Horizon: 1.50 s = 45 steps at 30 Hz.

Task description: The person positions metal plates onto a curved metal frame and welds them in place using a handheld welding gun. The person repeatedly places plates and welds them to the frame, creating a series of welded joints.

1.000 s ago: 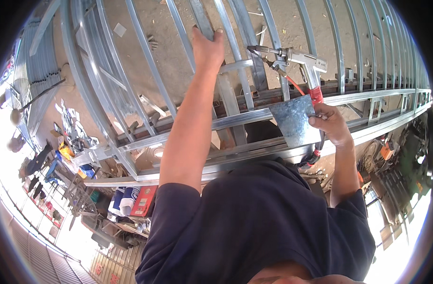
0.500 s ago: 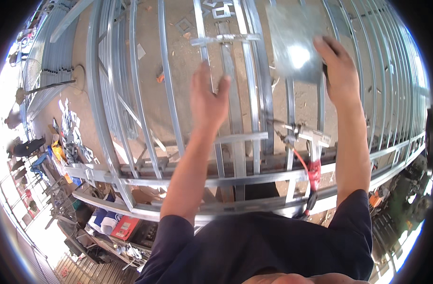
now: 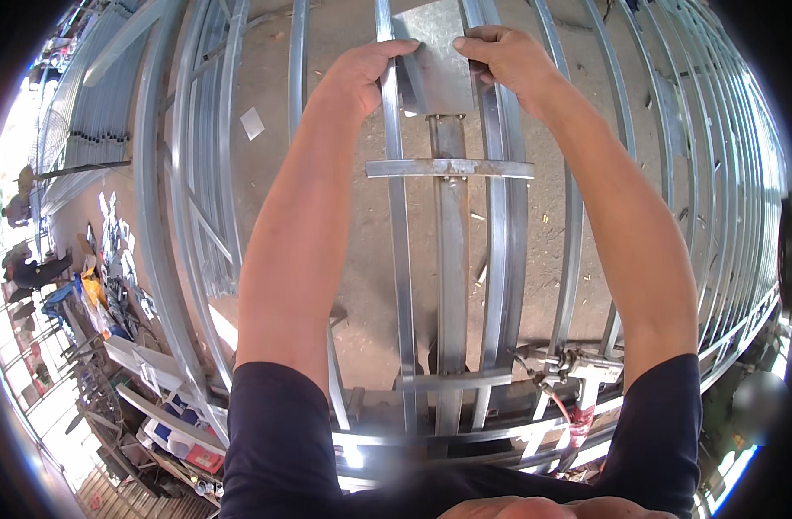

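A thin square sheet-metal plate (image 3: 437,73) is stretched between my two hands at the far middle, lying across or just above the metal bars; whether it rests on them I cannot tell. My left hand (image 3: 365,73) pinches its left edge, thumb on top and fingers hidden below. On the opposite edge my right hand (image 3: 513,65) grips with the thumb on top and fingers curled underneath. Just nearer stands the end of a brownish steel bar (image 3: 452,233), running between two long galvanized tubes. A short crossbar (image 3: 452,169) lies over all three.
A welding-gun-like tool (image 3: 582,368) with red tape and a cable rests on the frame at the near right. Parallel metal tubes (image 3: 571,242) run on both sides. A red box (image 3: 205,458) sits low left, below a pile of metal scraps (image 3: 123,259).
My right hand has brought the plate leftward and farther out, in line with the middle bars. My left hand, empty before, has reached forward and taken the plate's left edge.
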Tool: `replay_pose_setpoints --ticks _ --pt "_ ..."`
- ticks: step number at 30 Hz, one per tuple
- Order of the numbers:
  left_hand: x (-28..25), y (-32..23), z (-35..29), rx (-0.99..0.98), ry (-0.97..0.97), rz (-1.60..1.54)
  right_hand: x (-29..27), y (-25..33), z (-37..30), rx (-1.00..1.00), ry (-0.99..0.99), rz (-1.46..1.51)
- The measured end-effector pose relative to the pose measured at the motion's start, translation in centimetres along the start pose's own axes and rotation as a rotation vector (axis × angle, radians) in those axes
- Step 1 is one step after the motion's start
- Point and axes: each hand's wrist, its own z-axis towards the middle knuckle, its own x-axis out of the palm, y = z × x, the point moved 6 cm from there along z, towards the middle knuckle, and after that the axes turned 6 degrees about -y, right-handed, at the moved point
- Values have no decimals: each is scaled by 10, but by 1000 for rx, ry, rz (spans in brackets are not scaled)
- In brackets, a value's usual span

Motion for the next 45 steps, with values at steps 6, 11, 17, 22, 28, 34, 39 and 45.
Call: replay_pose_setpoints --ticks 6,11,17,22,28,34,39,45 --pt "-8 12 25 41 24 11 -2 -7 -6 -106 -190 -225" --pt "2 7 8 56 24 86 6 -54 17 9 -110 225" --pt "-1 13 3 75 35 39 16 -66 18 -3 -31 339" --pt "-3 15 4 50 49 11 24 -53 9 -12 -9 414" --pt "3 11 -8 79 23 60 16 -63 18 -37 -92 396" --pt "-3 18 1 56 17 34 23 -50 6 18 -24 460" --pt "3 17 -3 50 30 35 21 -54 9 36 -27 474" --pt "1 18 -5 77 17 36 24 -57 16 8 -51 574"
